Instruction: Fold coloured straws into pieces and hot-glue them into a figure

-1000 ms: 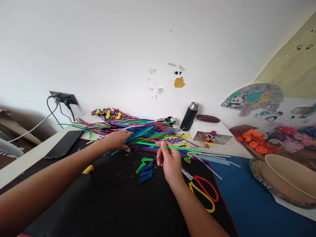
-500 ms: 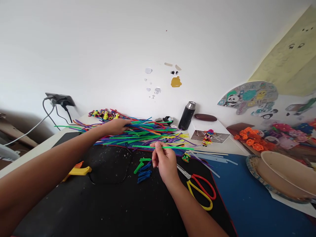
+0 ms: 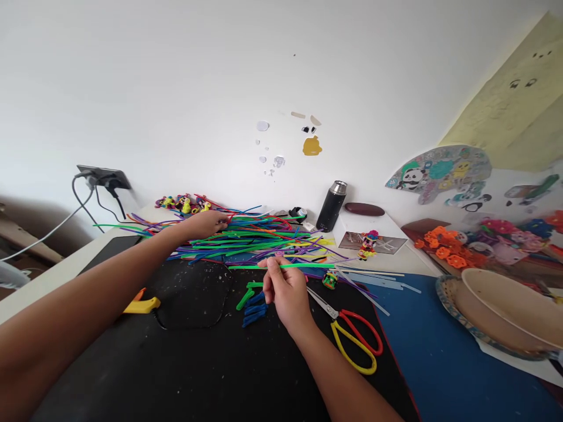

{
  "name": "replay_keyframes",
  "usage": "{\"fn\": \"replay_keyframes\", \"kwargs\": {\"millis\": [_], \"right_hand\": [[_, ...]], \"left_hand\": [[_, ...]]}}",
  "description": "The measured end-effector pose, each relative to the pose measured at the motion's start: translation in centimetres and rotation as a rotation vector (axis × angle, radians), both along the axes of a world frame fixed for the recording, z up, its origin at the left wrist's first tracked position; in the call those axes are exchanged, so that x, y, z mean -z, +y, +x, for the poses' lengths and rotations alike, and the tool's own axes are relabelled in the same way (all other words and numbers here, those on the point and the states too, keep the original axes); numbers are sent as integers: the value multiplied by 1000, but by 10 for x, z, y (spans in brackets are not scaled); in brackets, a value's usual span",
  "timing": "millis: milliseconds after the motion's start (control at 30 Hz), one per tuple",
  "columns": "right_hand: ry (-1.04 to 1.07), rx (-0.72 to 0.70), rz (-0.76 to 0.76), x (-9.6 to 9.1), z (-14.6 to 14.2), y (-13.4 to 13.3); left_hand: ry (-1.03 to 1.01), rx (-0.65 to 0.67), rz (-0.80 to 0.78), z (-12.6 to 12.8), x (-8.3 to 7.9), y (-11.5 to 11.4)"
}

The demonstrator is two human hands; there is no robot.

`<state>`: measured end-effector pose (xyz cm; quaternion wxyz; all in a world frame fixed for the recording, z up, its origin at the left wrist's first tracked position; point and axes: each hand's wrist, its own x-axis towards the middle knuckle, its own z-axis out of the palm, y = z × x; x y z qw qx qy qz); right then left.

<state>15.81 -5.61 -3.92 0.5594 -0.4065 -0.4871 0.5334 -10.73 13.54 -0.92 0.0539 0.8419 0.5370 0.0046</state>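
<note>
From my remote seat, I keep the right hand (image 3: 288,294) pinched on a green stem (image 3: 314,266) above the black mat's (image 3: 197,366) far edge. My left hand (image 3: 206,224), its grip unclear, has shifted deeper over the stem pile (image 3: 264,241), leaving one stem confirmed. Scissors (image 3: 333,314) lie by the mat's right edge.

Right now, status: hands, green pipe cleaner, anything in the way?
Left hand at the pipe-cleaner pile, grip unclear. Right hand pinching green pipe cleaner, roughly level. Possible snag: scissors lying close on its right.
</note>
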Motion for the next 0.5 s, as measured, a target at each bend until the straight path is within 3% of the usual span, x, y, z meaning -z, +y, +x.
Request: {"fn": "replay_keyframes", "kwargs": {"millis": [267,400,500], "right_hand": [[52,16,-14,-6,5,2],[134,42,-36,-5,8,6],[206,63,-55,-7,11,9]], "left_hand": [[-102,23,307,19,-5,-38],[6,-59,272,20,-9,-51],[0,-117,195,21,-20,-66]]}}
